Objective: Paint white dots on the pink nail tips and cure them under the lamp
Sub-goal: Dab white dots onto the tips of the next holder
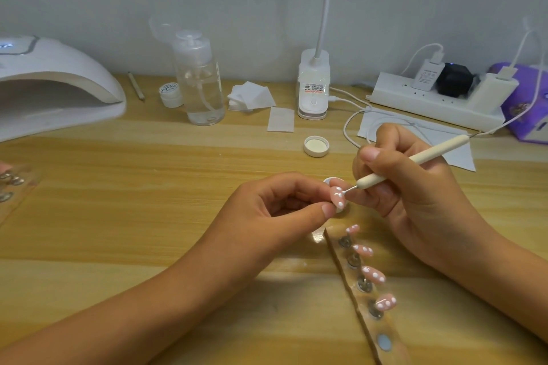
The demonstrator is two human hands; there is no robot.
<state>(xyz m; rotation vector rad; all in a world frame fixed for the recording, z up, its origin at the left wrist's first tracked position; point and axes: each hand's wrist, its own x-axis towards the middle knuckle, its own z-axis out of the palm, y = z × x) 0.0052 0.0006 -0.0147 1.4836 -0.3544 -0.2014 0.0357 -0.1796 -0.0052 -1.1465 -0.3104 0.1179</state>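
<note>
While the left hand (284,204) is pinching the pink nail tip (337,198) above the table (148,216), long axis running near-to-far | right hand (400,187) is gripping the dotting tool (415,160), handle slanting up-right, point touching the nail tip.

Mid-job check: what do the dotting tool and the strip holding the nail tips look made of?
Dotting tool: cream matte handle, likely plastic or painted wood; thin shiny needle end, apparently metal. Holder strip: clear glossy plastic, probably acrylic, since table grain shows through; its round studs look metallic.
</note>
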